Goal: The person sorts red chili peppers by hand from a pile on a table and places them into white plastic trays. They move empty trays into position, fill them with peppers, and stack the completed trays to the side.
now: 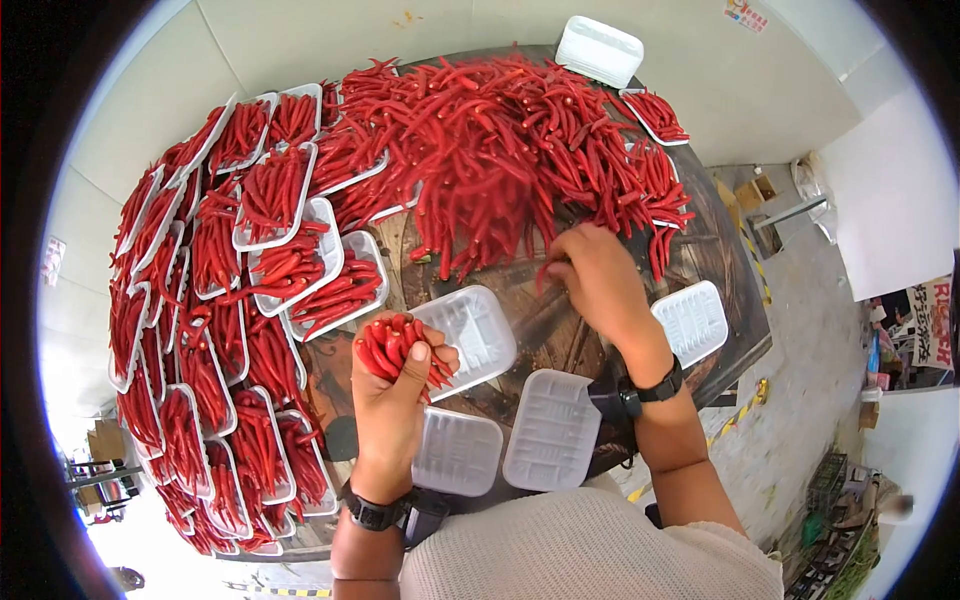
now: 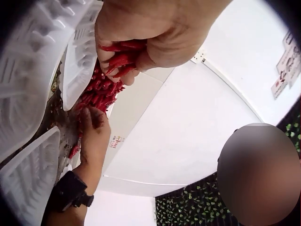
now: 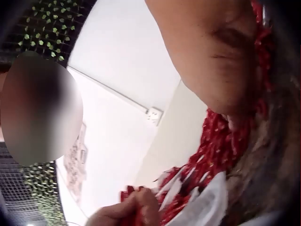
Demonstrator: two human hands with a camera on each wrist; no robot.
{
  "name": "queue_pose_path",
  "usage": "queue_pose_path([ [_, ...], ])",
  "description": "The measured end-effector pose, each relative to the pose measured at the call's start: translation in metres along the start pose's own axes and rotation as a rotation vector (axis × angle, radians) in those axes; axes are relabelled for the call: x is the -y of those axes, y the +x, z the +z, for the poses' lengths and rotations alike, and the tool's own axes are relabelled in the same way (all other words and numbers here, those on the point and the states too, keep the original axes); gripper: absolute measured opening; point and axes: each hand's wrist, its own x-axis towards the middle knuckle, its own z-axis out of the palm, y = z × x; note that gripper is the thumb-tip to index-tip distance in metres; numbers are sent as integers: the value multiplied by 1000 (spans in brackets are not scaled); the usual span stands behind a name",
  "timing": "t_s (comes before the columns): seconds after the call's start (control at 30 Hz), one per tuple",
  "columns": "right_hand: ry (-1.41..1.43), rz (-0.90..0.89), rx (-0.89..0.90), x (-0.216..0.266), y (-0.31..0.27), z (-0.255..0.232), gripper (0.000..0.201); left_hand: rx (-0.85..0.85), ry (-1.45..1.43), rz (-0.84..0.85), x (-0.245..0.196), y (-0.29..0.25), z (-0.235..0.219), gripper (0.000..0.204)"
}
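Observation:
A bunch of red chili peppers point(image 1: 392, 345) is gripped in my left hand point(image 1: 390, 400), thumb across the bundle. That hand point(image 2: 155, 28) also shows from above in the left wrist view, pepper tips point(image 2: 123, 60) sticking out past the fingers. Just behind it lies a white plastic tray point(image 1: 478, 335) with its ribbed bottom showing. My right hand point(image 1: 600, 280) is at the near edge of the big chili heap point(image 1: 500, 130), a blurred red chili point(image 1: 545, 274) pinched at its fingertips. In the right wrist view the right hand point(image 3: 221, 61) hides most of its own fingertips.
Trays filled with chilies point(image 1: 275, 195) crowd the table's left side, partly stacked. Two bare trays, one at left point(image 1: 458, 452) and one at right point(image 1: 552, 430), lie near my body. Another tray point(image 1: 690, 322) sits by my right wrist. Stacked white trays point(image 1: 600, 50) stand at the back.

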Motion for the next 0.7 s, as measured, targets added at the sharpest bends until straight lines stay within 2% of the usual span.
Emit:
queue_pose_path([
  [0.07, 417, -127, 24, 24, -2, -7, 18, -26, 44, 37, 2, 3, 2, 30],
  [0.13, 640, -261, 152, 56, -3, -22, 17, -53, 94, 65, 4, 3, 4, 31],
  [0.2, 674, -300, 116, 74, -10, -10, 17, 70, 201, 64, 2, 3, 4, 36],
  [0.27, 703, -342, 76, 77, -11, -6, 17, 90, 182, -3, 2, 0, 5, 40],
  [0.33, 642, -333, 28, 73, -7, -6, 19, 195, 133, -101, 0, 0, 6, 41],
  [0.47, 518, -203, -79, 42, 6, 6, 19, 69, 79, -100, 1, 1, 5, 41],
  [0.53, 89, -70, -147, 18, 8, 16, 19, 59, 60, -95, 0, 0, 5, 42],
  [0.6, 48, -55, -102, 10, 6, 15, 19, -15, 98, -99, -2, -2, 11, 47],
  [0.7, -28, 7, -41, 12, 4, 11, 18, 29, 116, -21, 4, -1, 3, 44],
])
